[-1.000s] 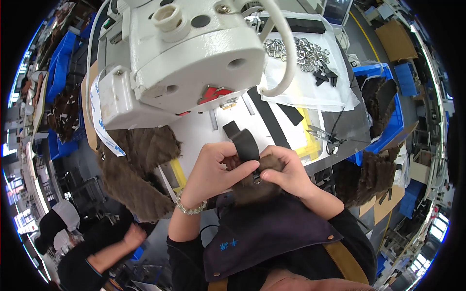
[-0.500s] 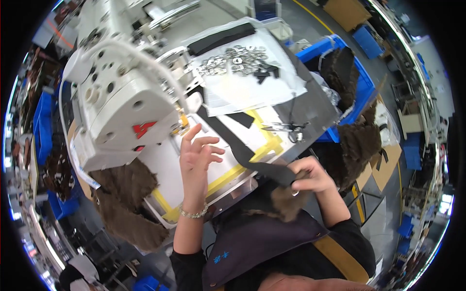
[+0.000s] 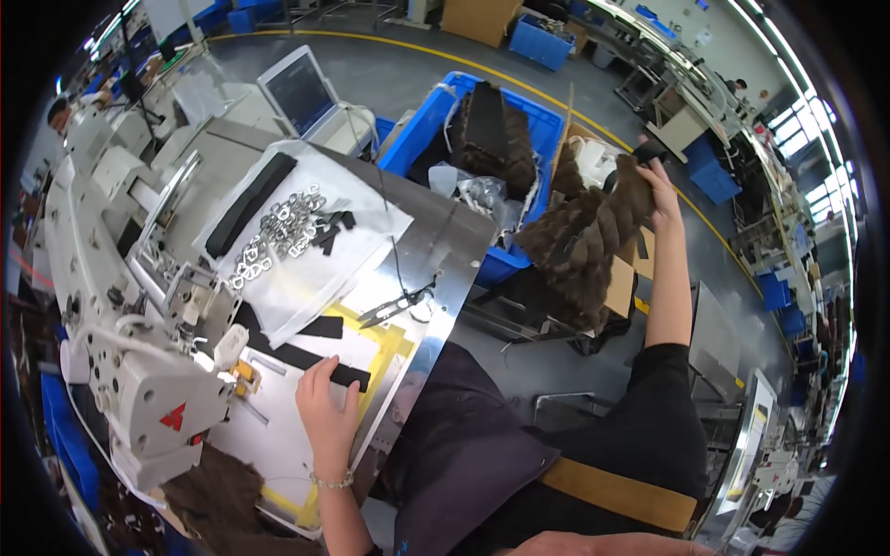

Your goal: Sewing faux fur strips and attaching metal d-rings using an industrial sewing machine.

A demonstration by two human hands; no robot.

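At the right, my right hand, arm stretched out, is closed on the edge of a brown fur piece. A dark tip shows by its fingers, and the fur hangs over a pile of brown fur pieces. My left hand lies on the sewing table with thumb and fingers apart. Its fingertips touch the near end of a black strap. That strap runs back toward the needle area of a white sewing machine.
Metal rings and short black pieces cover a white sheet. Scissors lie near the table's right edge. A blue crate holds fur and plastic bags. More brown fur hangs below the machine. A laptop-like screen stands behind.
My right hand has swung from in front of my body out to the far right, with fur in it. My left hand has come down onto the strap. The view has turned right.
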